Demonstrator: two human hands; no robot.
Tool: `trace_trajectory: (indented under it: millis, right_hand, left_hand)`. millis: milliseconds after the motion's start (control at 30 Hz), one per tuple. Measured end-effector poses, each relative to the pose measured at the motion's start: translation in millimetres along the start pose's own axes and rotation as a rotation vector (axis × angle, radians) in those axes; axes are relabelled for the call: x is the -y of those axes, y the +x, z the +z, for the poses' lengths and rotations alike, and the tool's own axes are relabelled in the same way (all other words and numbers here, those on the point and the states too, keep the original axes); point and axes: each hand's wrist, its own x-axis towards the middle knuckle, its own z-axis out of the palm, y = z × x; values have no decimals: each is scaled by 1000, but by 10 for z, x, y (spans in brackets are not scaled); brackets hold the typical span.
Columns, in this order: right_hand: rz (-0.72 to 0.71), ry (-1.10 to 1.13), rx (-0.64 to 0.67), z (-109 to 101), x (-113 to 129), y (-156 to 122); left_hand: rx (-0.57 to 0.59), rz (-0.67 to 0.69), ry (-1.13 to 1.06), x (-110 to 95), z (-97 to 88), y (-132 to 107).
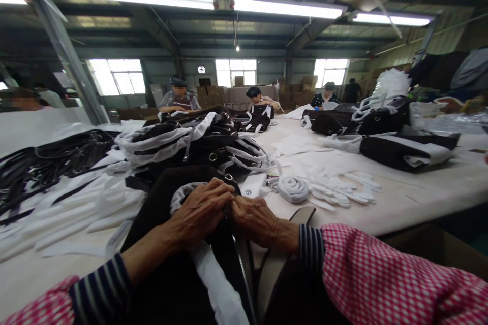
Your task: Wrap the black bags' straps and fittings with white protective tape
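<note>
A black bag (156,208) lies in front of me at the table's edge, with a metal zipper (241,266) running down its side. A strap wrapped in white material (221,284) crosses the bag. My left hand (206,203) rests over the bag's top, its fingers bent and closed on the fabric near the zipper's upper end. My right hand (257,217) meets it there, fingers curled in and gripping the bag's edge; its fingertips are hidden. Under the right wrist passes a flat greyish strap (272,269).
More black bags with white-wrapped handles (190,137) are piled just ahead. Black straps (57,162) lie at left. A white roll (293,189) and white strips (343,190) lie right of my hands. Wrapped bags (407,150) stand farther right. Several people sit across the table.
</note>
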Motion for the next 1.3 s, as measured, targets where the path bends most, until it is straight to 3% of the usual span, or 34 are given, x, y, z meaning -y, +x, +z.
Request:
trace_trajectory:
  millis: [100, 200, 300, 433, 667, 867, 1067, 1200, 1300]
  right_hand:
    - [-11, -24, 8, 51, -90, 75]
    - [67, 16, -26, 86, -105, 70]
    - [116, 28, -70, 144, -85, 25]
    - [39, -17, -103, 233, -69, 10]
    - [67, -13, -171, 215, -90, 86]
    - [142, 140, -180, 252, -149, 32]
    - [118, 214, -165, 130, -170, -130]
    - [191, 172, -159, -81, -360, -333]
    - [384, 111, -75, -193, -738, -388]
  left_hand:
    - [174, -47, -51, 58, -154, 192]
    - [238, -81, -56, 91, -171, 295]
    - [200, -80, 32, 87, 10, 242]
    - [74, -110, 169, 54, 248, 83]
    - [-12, -167, 214, -5, 180, 130]
    - [-15, -175, 206, 6, 250, 166]
    - [-41, -91, 294, -130, 269, 72]
    - [-9, -56, 358, -135, 317, 31]
    - [-43, -43, 376, -78, 383, 39]
